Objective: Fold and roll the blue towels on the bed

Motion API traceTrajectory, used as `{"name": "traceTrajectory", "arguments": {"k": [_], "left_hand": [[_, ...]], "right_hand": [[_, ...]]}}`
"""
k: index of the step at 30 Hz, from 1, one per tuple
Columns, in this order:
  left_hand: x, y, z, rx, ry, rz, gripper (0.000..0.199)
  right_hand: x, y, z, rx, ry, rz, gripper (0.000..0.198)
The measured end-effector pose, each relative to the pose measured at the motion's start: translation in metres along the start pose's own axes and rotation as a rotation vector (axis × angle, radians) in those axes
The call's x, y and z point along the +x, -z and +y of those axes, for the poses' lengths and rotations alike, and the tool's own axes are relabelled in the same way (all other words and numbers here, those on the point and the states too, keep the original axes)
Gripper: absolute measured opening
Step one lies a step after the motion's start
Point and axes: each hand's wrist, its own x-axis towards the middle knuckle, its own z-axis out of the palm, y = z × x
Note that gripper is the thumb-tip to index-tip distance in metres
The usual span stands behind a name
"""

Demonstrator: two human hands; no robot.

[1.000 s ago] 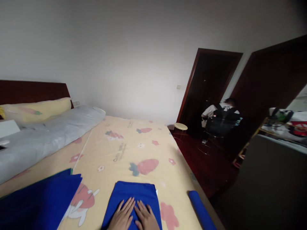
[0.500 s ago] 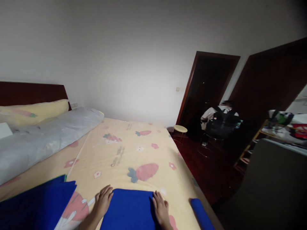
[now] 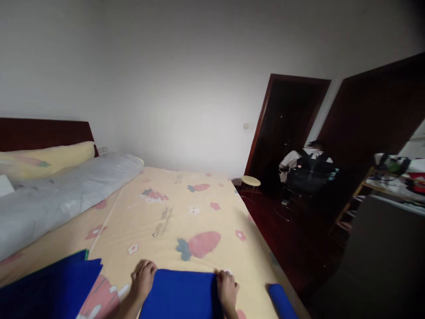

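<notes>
Folded blue cloth [image 3: 184, 294], flat on carrot-print bedsheet [image 3: 192, 221] between left hand [image 3: 145, 277] and right hand [image 3: 228, 287], both curled at its far corners, presumably to keep edges straight; whether pinching or touching, cannot tell; left of the cloth, layered blue fabric [image 3: 46, 290]; right, rolled blue fabric [image 3: 282, 302]; beyond, pale wall [image 3: 186, 110], round stool [image 3: 250, 180] and seated person [image 3: 310, 168]

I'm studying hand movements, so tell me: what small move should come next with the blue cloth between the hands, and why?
Probably lift the far edge of the blue cloth slightly: the left hand and right hand are curled at its two far corners, and it lies flat.
</notes>
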Motion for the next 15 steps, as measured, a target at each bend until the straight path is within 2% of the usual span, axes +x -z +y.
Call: {"name": "traceTrajectory", "arguments": {"k": [3, 5, 6, 8, 9, 10, 11, 12, 15], "left_hand": [[-0.010, -0.007, 0.010, 0.035, 0.042, 0.045, 0.027], [-0.026, -0.020, 0.021, 0.056, -0.045, 0.112, 0.036], [-0.037, -0.029, 0.027, 0.059, -0.159, 0.141, 0.041], [-0.061, -0.049, 0.037, 0.053, -0.477, 0.149, 0.053], [-0.072, -0.057, 0.039, 0.048, -0.618, 0.119, 0.057], [-0.081, -0.063, 0.039, 0.045, -0.702, 0.072, 0.059], [-0.087, -0.067, 0.036, 0.050, -0.717, 0.023, 0.059], [-0.089, -0.066, 0.031, 0.062, -0.665, -0.020, 0.057], [-0.080, -0.048, 0.013, 0.118, -0.339, -0.111, 0.055]], "right_hand": [[-0.006, -0.006, -0.009, -0.032, -0.007, 0.033, 0.036], [-0.019, -0.021, -0.023, -0.016, 0.102, 0.066, 0.040], [-0.028, -0.032, -0.031, 0.012, 0.208, 0.075, 0.043], [-0.050, -0.057, -0.044, 0.088, 0.491, 0.040, 0.047], [-0.059, -0.068, -0.048, 0.119, 0.630, -0.007, 0.047], [-0.067, -0.076, -0.049, 0.136, 0.730, -0.060, 0.046], [-0.071, -0.080, -0.046, 0.136, 0.772, -0.102, 0.046], [-0.072, -0.080, -0.040, 0.123, 0.752, -0.125, 0.048], [-0.059, -0.055, -0.015, 0.057, 0.432, -0.115, 0.056]]}}
